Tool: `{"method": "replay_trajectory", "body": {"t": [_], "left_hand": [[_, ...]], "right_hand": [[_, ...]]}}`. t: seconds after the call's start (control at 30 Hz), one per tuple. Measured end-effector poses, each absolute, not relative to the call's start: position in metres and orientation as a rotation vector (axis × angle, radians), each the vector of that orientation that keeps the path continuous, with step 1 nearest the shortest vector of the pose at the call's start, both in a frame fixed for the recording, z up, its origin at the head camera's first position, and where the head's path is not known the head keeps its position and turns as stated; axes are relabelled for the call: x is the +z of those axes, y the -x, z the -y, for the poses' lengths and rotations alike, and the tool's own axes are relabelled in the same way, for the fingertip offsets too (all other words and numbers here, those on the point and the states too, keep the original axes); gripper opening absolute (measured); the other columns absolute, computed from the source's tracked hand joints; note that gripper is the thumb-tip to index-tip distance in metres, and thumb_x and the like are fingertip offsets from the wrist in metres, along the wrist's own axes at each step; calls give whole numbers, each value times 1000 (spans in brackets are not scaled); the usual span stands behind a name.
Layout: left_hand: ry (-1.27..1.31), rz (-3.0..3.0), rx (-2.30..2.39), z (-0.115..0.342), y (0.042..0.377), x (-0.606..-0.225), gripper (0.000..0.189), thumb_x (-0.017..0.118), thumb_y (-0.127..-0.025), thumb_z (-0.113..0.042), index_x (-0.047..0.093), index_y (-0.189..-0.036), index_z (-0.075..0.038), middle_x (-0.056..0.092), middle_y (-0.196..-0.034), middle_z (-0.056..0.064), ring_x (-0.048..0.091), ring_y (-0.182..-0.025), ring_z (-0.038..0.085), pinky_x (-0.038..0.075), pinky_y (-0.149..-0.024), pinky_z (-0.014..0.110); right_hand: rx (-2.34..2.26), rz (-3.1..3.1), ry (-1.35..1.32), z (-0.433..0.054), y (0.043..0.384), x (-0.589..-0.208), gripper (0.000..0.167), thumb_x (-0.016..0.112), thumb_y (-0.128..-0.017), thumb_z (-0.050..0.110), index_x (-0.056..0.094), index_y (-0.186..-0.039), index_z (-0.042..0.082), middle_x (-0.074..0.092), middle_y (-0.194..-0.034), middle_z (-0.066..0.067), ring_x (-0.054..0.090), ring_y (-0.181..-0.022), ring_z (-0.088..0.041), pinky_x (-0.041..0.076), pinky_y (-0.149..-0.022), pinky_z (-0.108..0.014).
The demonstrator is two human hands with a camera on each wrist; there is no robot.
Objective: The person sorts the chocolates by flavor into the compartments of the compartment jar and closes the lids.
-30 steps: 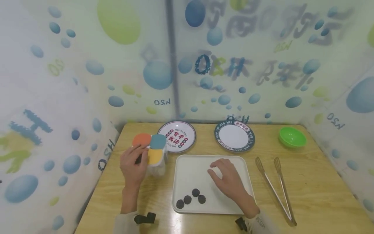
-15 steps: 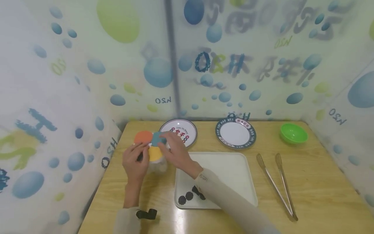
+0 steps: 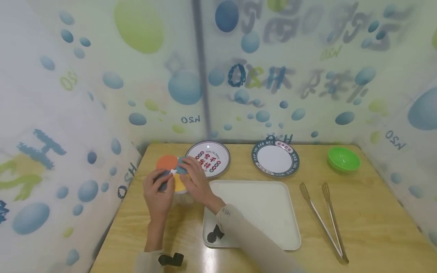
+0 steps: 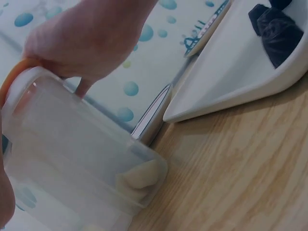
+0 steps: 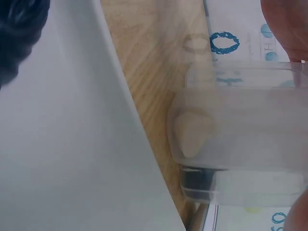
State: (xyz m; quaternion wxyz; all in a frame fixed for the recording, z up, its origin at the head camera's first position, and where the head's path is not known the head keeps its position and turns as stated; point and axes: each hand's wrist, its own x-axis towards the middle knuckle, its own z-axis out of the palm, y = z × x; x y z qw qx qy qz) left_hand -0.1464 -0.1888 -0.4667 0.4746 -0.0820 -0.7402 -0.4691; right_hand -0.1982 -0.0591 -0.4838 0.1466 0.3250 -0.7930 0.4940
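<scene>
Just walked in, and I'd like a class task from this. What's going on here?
A person's left hand and right hand both grip a see-through container at its multicoloured lid, left of the white tray. A pale piece shows inside the container. At least one dark scalloped piece lies on the tray. Metal tongs lie right of the tray.

The person's left forearm (image 3: 154, 235) rises nearly straight from the lower edge of the head view, its wrist bare above a pale sleeve (image 3: 146, 262). The left hand (image 3: 158, 197) has its fingers bent and its thumb set opposite them in a grip. The right forearm (image 3: 250, 239), sleeved almost to the wrist, slants in from the lower right. The right hand (image 3: 198, 184) also grips, fingers bent, thumb below. The two hands are near each other, not touching.
</scene>
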Motion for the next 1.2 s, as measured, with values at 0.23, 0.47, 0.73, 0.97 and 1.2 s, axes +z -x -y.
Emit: {"method": "replay_trajectory", "body": {"t": [0.23, 0.47, 0.73, 0.97, 1.2], "left_hand": [[174, 1777, -1167, 184, 137, -462, 14, 66, -75, 20, 73, -85, 12, 64, -107, 35, 51, -113, 54, 38, -107, 24], [183, 1757, -1094, 188, 134, -471, 15, 63, -77, 23, 71, -86, 15, 64, -104, 36, 52, -109, 56, 38, -108, 24], [176, 1775, -1077, 183, 134, -470, 16, 60, -83, 21, 70, -94, 16, 66, -107, 34, 54, -111, 55, 39, -109, 26], [144, 1892, -967, 193, 135, -498, 30, 59, -88, 5, 70, -116, 1, 65, -131, 19, 51, -131, 41, 31, -118, 31], [126, 1944, -894, 186, 125, -502, 29, 59, -93, -1, 68, -121, 1, 62, -135, 19, 49, -133, 39, 29, -120, 37]], "right_hand": [[1421, 2184, -895, 66, 194, -495, 40, 37, -104, 22, 62, -131, 9, 49, -149, -9, 32, -147, -31, 25, -120, -52], [1342, 2209, -876, 69, 190, -500, 42, 33, -104, 23, 63, -131, 11, 52, -147, -6, 34, -147, -27, 27, -120, -48], [1402, 2235, -919, 61, 205, -495, 43, 32, -104, 21, 61, -133, 8, 45, -153, -13, 28, -150, -34, 22, -119, -58], [1839, 2414, -800, 54, 235, -481, 47, 31, -105, 30, 47, -147, 19, 36, -161, -1, 30, -150, -20, 23, -122, -48], [2213, 2301, -315, 62, 201, -482, 52, 43, -103, 42, 42, -149, 18, 44, -154, -7, 43, -142, -27, 35, -116, -48]]}}
